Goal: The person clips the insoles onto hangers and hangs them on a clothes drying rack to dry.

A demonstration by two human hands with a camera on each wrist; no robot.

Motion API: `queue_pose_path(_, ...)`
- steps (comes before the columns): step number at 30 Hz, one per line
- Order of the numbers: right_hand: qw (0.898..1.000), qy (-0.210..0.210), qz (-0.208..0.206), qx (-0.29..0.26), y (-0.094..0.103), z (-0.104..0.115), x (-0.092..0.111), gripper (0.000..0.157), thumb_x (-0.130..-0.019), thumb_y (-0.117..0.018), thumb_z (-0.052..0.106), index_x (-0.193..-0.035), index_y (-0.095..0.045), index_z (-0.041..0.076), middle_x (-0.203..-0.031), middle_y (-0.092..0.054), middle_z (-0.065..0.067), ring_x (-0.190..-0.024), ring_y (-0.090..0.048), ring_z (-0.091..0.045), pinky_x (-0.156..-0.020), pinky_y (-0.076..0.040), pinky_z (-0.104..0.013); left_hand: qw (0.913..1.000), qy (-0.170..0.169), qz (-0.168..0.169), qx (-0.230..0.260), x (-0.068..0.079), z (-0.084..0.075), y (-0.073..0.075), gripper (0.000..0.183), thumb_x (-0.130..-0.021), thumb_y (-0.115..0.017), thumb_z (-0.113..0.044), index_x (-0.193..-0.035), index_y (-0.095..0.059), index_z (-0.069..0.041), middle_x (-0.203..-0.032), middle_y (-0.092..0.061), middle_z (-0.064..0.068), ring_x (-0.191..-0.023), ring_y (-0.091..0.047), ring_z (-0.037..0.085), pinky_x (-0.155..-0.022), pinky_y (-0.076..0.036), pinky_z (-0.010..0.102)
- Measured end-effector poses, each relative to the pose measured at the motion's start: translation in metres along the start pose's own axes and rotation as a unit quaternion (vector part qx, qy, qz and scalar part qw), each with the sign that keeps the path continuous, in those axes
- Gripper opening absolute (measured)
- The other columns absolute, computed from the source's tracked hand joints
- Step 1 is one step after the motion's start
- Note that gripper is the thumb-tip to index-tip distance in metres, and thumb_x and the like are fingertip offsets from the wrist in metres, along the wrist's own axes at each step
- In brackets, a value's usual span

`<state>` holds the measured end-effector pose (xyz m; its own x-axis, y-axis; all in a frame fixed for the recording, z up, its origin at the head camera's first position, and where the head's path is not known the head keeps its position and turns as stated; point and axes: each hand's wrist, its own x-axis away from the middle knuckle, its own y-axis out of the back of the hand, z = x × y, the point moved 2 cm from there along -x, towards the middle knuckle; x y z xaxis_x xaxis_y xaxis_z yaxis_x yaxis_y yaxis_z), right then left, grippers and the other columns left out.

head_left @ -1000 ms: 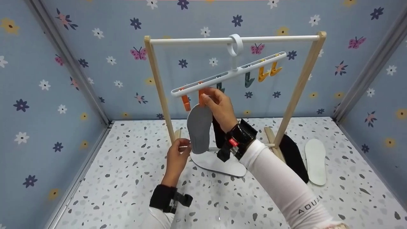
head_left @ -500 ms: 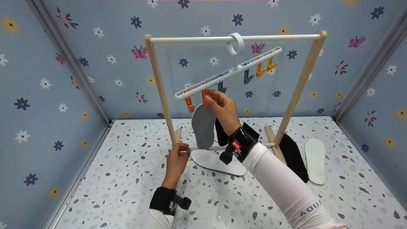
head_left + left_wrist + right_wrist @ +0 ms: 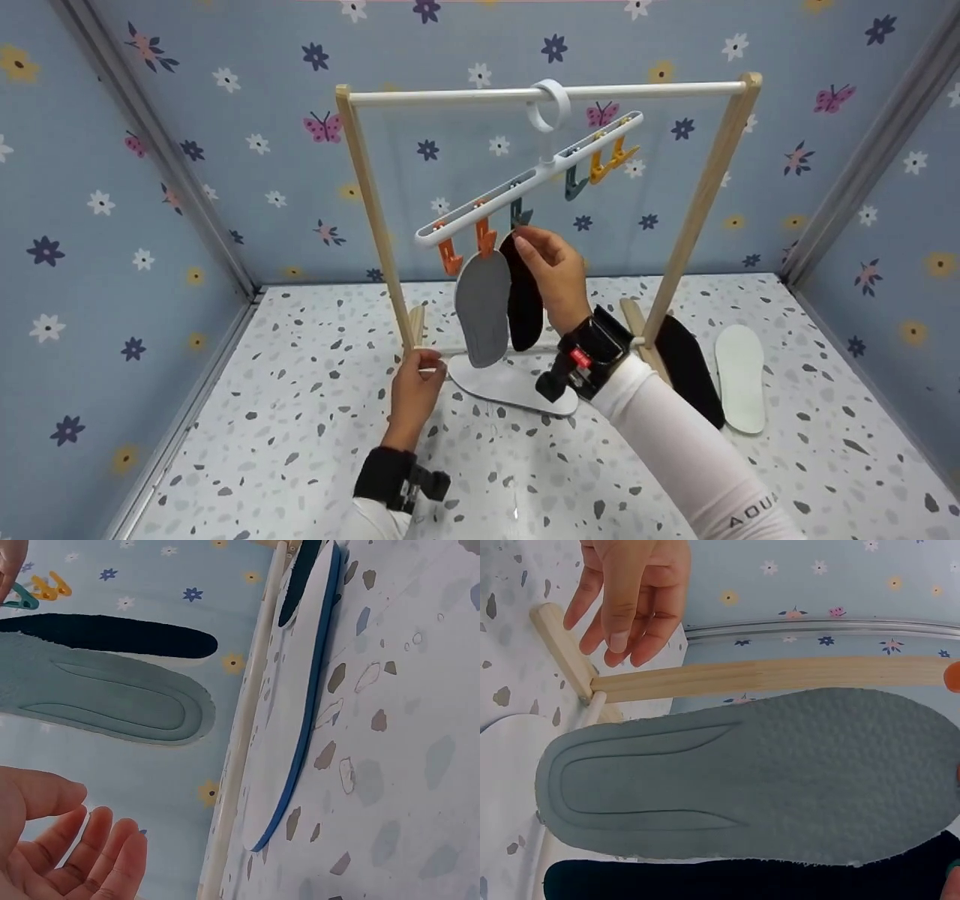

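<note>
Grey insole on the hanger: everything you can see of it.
The flat grey insole looks like foam or fabric: finely pebbled surface, nested U-shaped grooves near the narrower lower end, slightly rough edges. It hangs roughly upright, broad end up, its top held by an orange plastic clip under the white plastic hanger bar. A black insole hangs alongside, partly behind it in the head view; whether they touch can't be told. The person's left hand is apart from it.

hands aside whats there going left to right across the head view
Left wooden upright, grey elongated hanging insole, raised black elongated insole, right dark-green plastic clip, rightmost yellow plastic clip, lower black elongated insole, pale elongated insole
</note>
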<state>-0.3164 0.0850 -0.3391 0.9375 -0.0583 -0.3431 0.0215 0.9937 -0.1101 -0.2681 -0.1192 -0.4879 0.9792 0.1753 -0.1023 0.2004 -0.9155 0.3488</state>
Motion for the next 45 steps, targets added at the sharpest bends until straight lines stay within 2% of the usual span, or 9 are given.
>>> queue_pose_path(10,0.999,-0.011,-0.034,-0.040,0.025,-0.019,0.010,0.030,-0.092,-0.060,0.009,-0.117,-0.060,-0.006,-0.113,-0.065,-0.017,-0.100,-0.060,-0.018,-0.093,-0.046,-0.030,0.9989,0.006,-0.019,-0.042,-0.004,0.017,-0.011,0.017,-0.086,-0.060,-0.005,-0.101,-0.059,0.003,-0.094,-0.064,0.013,-0.090,-0.062,0.028,-0.077,-0.049,0.039)
queue_pose_path(21,0.997,-0.029,-0.053,-0.052,0.038,-0.039,0.019,0.029,-0.092,-0.060,0.008,-0.116,-0.059,-0.009,-0.106,-0.066,-0.014,-0.100,-0.061,-0.021,-0.093,-0.046,-0.030,0.9920,0.085,-0.003,-0.093,-0.013,0.030,-0.032,0.034,-0.087,-0.061,-0.013,-0.113,-0.056,0.008,-0.099,-0.065,0.020,-0.091,-0.062,0.033,-0.078,-0.047,0.043)
queue_pose_path(23,0.997,-0.031,-0.055,-0.047,0.037,-0.041,0.020,0.028,-0.092,-0.060,0.008,-0.115,-0.060,-0.008,-0.104,-0.067,-0.012,-0.098,-0.061,-0.018,-0.092,-0.047,-0.029,0.9904,0.076,0.001,-0.116,-0.015,0.030,-0.034,0.035,-0.085,-0.061,-0.012,-0.111,-0.057,0.011,-0.096,-0.065,0.021,-0.089,-0.062,0.034,-0.077,-0.047,0.043)
queue_pose_path(26,0.997,-0.036,-0.052,-0.037,0.037,-0.044,0.023,0.028,-0.091,-0.061,0.008,-0.114,-0.060,-0.008,-0.104,-0.068,-0.012,-0.098,-0.062,-0.019,-0.091,-0.047,-0.028,0.9854,0.046,-0.009,-0.164,-0.016,0.032,-0.037,0.028,-0.081,-0.064,-0.011,-0.097,-0.060,0.012,-0.086,-0.065,0.021,-0.080,-0.062,0.035,-0.070,-0.047,0.044)
queue_pose_path(29,0.998,-0.040,-0.046,-0.027,0.037,-0.048,0.025,0.028,-0.091,-0.061,0.009,-0.114,-0.061,-0.008,-0.106,-0.068,-0.014,-0.100,-0.062,-0.023,-0.089,-0.047,-0.026,0.9783,0.023,-0.027,-0.204,-0.018,0.035,-0.041,0.020,-0.077,-0.068,-0.012,-0.077,-0.061,0.006,-0.076,-0.063,0.021,-0.069,-0.061,0.034,-0.061,-0.047,0.045)
queue_pose_path(31,0.998,-0.040,-0.047,-0.023,0.038,-0.050,0.026,0.028,-0.091,-0.061,0.009,-0.113,-0.061,-0.008,-0.106,-0.068,-0.015,-0.102,-0.061,-0.025,-0.088,-0.048,-0.025,0.9743,0.019,-0.036,-0.222,-0.018,0.037,-0.044,0.023,-0.077,-0.071,-0.016,-0.070,-0.060,0.003,-0.077,-0.061,0.023,-0.070,-0.060,0.036,-0.061,-0.046,0.046)
queue_pose_path(35,0.998,-0.036,-0.048,-0.013,0.040,-0.053,0.027,0.030,-0.091,-0.062,0.011,-0.113,-0.061,-0.008,-0.106,-0.067,-0.016,-0.100,-0.061,-0.022,-0.086,-0.047,-0.025,0.9657,0.020,-0.045,-0.255,-0.019,0.037,-0.052,0.036,-0.079,-0.072,-0.027,-0.083,-0.063,0.008,-0.092,-0.056,0.028,-0.087,-0.057,0.043,-0.073,-0.045,0.051)
queue_pose_path(40,0.998,-0.038,-0.046,-0.004,0.042,-0.057,0.029,0.028,-0.091,-0.063,0.013,-0.111,-0.064,-0.005,-0.104,-0.068,-0.012,-0.095,-0.061,-0.015,-0.085,-0.047,-0.027,0.9571,0.038,-0.048,-0.283,-0.017,0.035,-0.059,0.052,-0.079,-0.073,-0.034,-0.102,-0.060,0.011,-0.102,-0.052,0.027,-0.099,-0.051,0.042,-0.078,-0.044,0.049)
queue_pose_path(45,0.998,-0.046,-0.048,-0.012,0.045,-0.061,0.030,0.027,-0.091,-0.062,0.013,-0.111,-0.063,-0.006,-0.104,-0.069,-0.012,-0.100,-0.061,-0.023,-0.087,-0.047,-0.028,0.9490,0.054,-0.036,-0.308,-0.018,0.033,-0.062,0.058,-0.079,-0.073,-0.037,-0.111,-0.057,0.009,-0.109,-0.050,0.025,-0.102,-0.048,0.039,-0.079,-0.044,0.049)
